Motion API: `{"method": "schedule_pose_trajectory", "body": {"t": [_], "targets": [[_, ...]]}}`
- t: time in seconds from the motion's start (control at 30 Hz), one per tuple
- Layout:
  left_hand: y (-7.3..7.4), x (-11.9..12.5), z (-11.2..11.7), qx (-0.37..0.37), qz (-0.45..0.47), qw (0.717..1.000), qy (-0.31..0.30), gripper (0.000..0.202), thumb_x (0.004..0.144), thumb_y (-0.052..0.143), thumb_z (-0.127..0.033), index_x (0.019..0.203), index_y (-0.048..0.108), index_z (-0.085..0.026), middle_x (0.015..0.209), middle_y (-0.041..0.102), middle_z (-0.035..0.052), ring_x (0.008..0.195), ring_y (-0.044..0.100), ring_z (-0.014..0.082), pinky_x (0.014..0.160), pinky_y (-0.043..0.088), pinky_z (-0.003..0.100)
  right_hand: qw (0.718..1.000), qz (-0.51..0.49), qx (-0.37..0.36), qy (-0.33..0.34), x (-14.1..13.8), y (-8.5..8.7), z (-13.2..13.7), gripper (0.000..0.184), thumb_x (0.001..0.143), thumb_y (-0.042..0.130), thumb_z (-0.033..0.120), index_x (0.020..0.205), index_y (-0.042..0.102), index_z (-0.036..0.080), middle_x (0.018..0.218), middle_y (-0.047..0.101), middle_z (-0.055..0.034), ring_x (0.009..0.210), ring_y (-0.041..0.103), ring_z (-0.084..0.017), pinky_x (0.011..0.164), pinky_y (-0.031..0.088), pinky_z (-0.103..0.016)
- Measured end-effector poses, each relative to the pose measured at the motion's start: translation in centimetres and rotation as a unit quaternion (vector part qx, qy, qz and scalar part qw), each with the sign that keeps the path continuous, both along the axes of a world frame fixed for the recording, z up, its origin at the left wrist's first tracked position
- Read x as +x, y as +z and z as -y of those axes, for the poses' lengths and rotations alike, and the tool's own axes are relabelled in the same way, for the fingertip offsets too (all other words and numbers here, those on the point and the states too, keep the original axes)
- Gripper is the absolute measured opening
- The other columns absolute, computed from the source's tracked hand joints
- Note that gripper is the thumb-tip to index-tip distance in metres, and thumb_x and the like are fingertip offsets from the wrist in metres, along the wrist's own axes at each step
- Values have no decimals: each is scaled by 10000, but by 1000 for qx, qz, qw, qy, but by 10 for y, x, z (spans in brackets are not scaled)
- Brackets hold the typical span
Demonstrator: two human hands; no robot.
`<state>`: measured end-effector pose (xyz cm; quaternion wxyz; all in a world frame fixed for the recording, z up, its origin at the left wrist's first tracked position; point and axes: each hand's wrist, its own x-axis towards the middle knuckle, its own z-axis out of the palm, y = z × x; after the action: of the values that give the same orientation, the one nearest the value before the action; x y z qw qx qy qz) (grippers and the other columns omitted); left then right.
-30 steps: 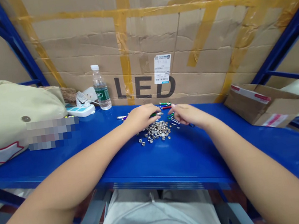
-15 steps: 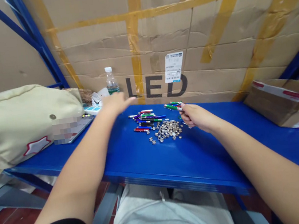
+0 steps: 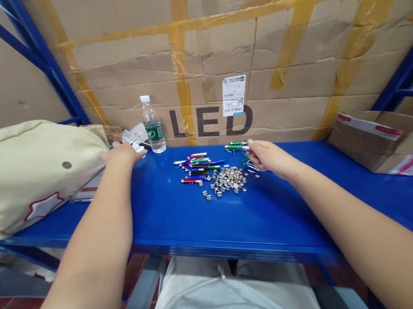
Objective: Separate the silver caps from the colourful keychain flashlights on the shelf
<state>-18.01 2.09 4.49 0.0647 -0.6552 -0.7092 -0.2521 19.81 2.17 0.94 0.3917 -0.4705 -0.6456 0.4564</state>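
Observation:
My right hand (image 3: 266,155) is closed around the end of a slim green metal tube, a penlight (image 3: 236,147) by its look, held level above the table. Beneath and beside that hand lie more green and blue tubes with small clips (image 3: 250,162). A heap of silver button cells (image 3: 231,179) sits left of it. Further left is a loose pile of coloured penlights (image 3: 197,168) in red, purple, green, blue and black. My left hand (image 3: 122,154) reaches out between the cream bag and some small white items (image 3: 137,147), its thumb and a finger spread apart.
A water bottle (image 3: 153,126) stands at the back of the blue table (image 3: 215,224). The cream bag (image 3: 37,171) fills the left end, partly over a flat item. An open cardboard box (image 3: 383,144) sits at the right. A large taped carton (image 3: 124,79) forms the back wall.
My left hand has moved left, from in front of the bottle to beside the bag, uncovering the bottle. The right hand keeps its grip on the green penlight. The view has shifted slightly.

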Motion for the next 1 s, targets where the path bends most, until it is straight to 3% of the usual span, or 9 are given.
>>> {"method": "schedule_pose_trajectory", "body": {"t": [0.03, 0.1, 0.23, 0.37, 0.47, 0.67, 0.8, 0.9, 1.0], "targets": [[2, 13, 0, 11, -6, 998, 55, 698, 821, 519, -683, 1065, 548, -30, 1097, 547, 190, 1165, 402, 432, 949, 297, 658, 1000, 0, 1, 1, 0, 0, 0, 304, 987, 335, 358, 737, 418, 206, 454, 353, 63, 353, 272, -73, 361, 190, -211], [3, 48, -1, 17, -23, 999, 23, 666, 878, 435, -653, 1214, 511, -82, 1264, 507, 197, 1188, 439, 399, 976, 336, 599, 1000, -2, 0, 1, -1, -2, 1, 305, 987, 343, 353, 732, 419, 203, 452, 347, 66, 355, 269, -72, 368, 197, -211], [-11, 134, 4, -2, -54, 955, -293, 625, 899, 470, -570, 1391, 387, -194, 1337, 537, 125, 1140, 560, 257, 948, 450, 364, 999, -16, -29, 20, -5, -2, 4, 322, 988, 358, 364, 712, 402, 203, 450, 318, 80, 352, 237, -63, 373, 189, -208], [-33, 184, 15, 4, -89, 927, -364, 478, 888, 566, -444, 1290, 501, -194, 1205, 645, 88, 1050, 625, 240, 858, 488, 320, 997, -29, -58, 44, -9, -3, 7, 370, 998, 326, 365, 669, 381, 203, 440, 301, 78, 356, 216, -61, 372, 173, -201], [-42, 190, 19, 26, -135, 928, -347, 299, 970, 438, -320, 1210, 568, -197, 1166, 668, 70, 1062, 628, 225, 864, 486, 315, 996, -26, -68, 50, -10, -4, 7, 393, 996, 337, 362, 639, 367, 200, 443, 289, 77, 360, 211, -56, 375, 164, -197], [-45, 187, 19, 38, -164, 934, -314, 301, 989, 392, -304, 1174, 585, -165, 1135, 667, 94, 1041, 628, 234, 827, 492, 321, 996, -27, -60, 58, -11, -6, 6, 382, 989, 365, 326, 630, 368, 198, 445, 295, 78, 366, 224, -55, 381, 178, -201], [-44, 190, 18, 28, -56, 935, -349, 300, 989, 371, -289, 1015, 627, -135, 1022, 686, 94, 956, 634, 228, 821, 477, 338, 997, -53, -24, 53, -14, -8, 4, 342, 979, 372, 306, 652, 359, 209, 462, 285, 84, 381, 217, -63, 396, 178, -211], [-43, 190, 17, -25, 89, 924, -372, 374, 997, 317, -313, 884, 630, -143, 886, 686, 59, 855, 632, 188, 787, 476, 311, 996, -47, 68, 43, -14, -13, -2, 318, 960, 409, 346, 672, 357, 220, 492, 312, 78, 412, 255, -77, 428, 231, -222], [-43, 190, 15, -26, 162, 912, -375, 256, 951, 428, -337, 953, 610, -157, 926, 676, 48, 867, 617, 174, 786, 471, 296, 988, 3, 148, 39, -11, -19, -9, 344, 932, 432, 448, 676, 377, 225, 513, 350, 65, 449, 310, -95, 468, 279, -239]]}}
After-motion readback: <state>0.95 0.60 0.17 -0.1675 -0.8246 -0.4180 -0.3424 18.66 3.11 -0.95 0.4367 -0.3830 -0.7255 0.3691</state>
